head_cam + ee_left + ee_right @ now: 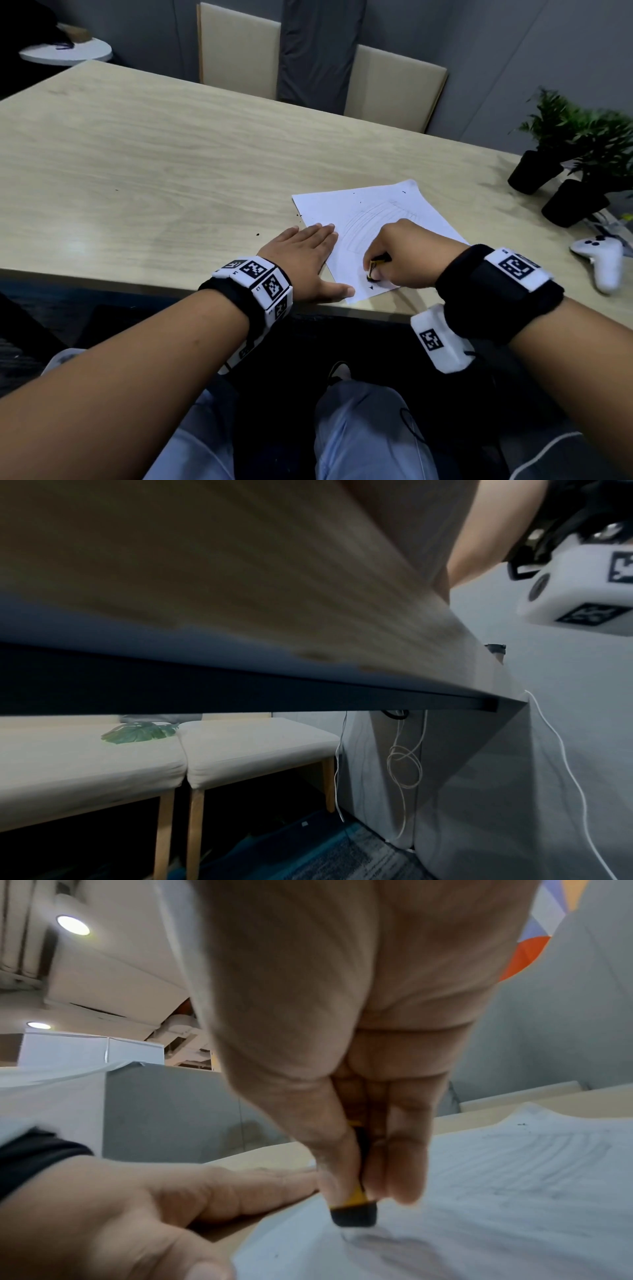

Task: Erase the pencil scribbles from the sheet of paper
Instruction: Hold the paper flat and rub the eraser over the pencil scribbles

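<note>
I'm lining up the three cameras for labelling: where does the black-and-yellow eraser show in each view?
Head: the eraser sits low and right of centre, pinched by the right hand on the near part of the sheet of paper.
Left wrist: not in it; only the table's underside and chairs show.
Right wrist: lower centre, black tip on the paper.
Shared landmark: the left hand flat at the paper's left edge, in head and right wrist views.

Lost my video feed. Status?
Left hand flat, pinning paper. Right hand pinching eraser, tip on paper. Faint scribbles remain. Nothing blocking.
</note>
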### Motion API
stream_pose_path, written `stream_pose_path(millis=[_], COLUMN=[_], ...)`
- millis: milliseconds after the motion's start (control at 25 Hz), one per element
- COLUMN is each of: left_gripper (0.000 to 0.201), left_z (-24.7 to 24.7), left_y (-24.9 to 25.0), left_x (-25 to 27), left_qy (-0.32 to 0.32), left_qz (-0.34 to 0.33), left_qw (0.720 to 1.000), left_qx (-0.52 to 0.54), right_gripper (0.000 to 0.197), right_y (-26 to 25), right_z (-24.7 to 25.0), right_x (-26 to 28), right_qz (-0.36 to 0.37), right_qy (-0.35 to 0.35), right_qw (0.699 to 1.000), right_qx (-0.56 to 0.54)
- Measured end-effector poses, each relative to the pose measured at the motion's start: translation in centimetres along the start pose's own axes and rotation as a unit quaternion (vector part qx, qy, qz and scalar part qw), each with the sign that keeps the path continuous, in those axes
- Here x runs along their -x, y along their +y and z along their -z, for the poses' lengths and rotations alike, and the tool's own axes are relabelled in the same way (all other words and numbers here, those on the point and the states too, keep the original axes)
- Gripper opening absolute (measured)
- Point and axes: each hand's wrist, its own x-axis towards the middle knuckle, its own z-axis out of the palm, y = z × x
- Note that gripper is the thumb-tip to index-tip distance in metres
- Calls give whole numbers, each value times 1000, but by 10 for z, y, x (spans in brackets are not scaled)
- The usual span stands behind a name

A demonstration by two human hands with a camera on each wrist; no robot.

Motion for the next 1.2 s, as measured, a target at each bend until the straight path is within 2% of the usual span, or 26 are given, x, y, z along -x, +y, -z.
stream_pose_path(millis=[80, 160, 360, 520, 600, 760, 880, 960, 1040, 1200], left_gripper=[105, 105, 105, 105, 101, 80, 70, 67, 68, 71], left_z=[-1, 0, 0, 0, -1, 0, -1, -2, -3, -4], left_y=[0, 1, 1, 1, 2, 2, 3, 4, 6, 7], left_x=[0, 1, 0, 1, 3, 11, 11, 10, 9, 8], left_qy=[4, 2, 2, -1, 8, 55, 45, 30, 30, 37], left_qz=[0, 1, 2, 4, 0, -34, -73, -70, -58, -53], left_qw=[1000, 1000, 1000, 1000, 1000, 998, 996, 997, 998, 998], left_qx=[0, 1, -3, -8, -15, 12, -6, -10, -6, -14], right_gripper=[12, 13, 12, 10, 9, 12, 11, 11, 11, 7], right_y=[-2, -6, 1, 4, 4, -3, -9, -9, -8, -11], right_z=[-1, -6, -14, -11, -11, -21, -26, -31, -40, -58], right_x=[-13, -25, -7, 15, 16, 11, 10, 10, 12, 18], right_qz=[8, 14, 9, -6, -13, -29, -31, -41, -69, -125], right_qy=[60, 89, 63, 14, 30, 57, 62, 75, 119, 220], right_qw=[998, 996, 998, 1000, 999, 994, 990, 988, 976, 917], right_qx=[-14, -24, -15, -17, -30, -89, -121, -130, -167, -308])
